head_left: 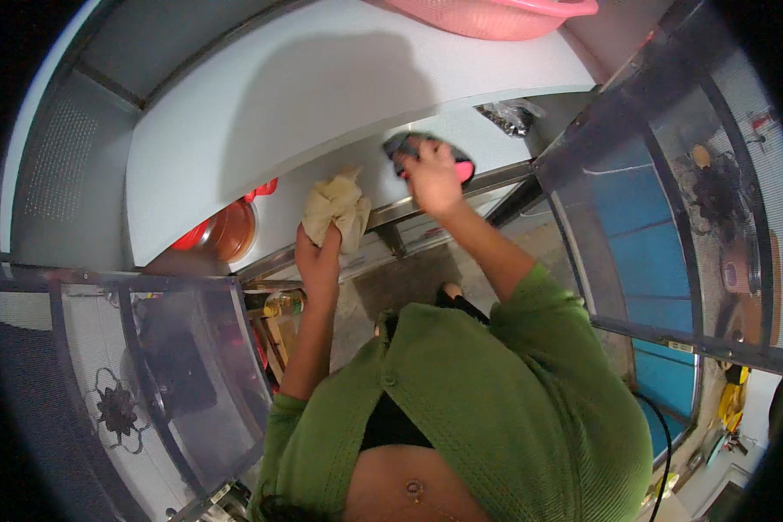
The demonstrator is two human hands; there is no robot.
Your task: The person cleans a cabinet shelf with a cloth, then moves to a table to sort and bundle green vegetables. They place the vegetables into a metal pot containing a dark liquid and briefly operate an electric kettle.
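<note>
Here, cloth (337, 202) within left grip (319, 254).

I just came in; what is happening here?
A person in a green top is at an open cabinet. The left hand holds a cream cloth near the lower shelf's front edge. The right hand is on a dark and pink thing, too blurred to name. On that shelf, a reddish round item lies to the left and a plastic bag to the right; a pink basket sits on the upper shelf.
</note>
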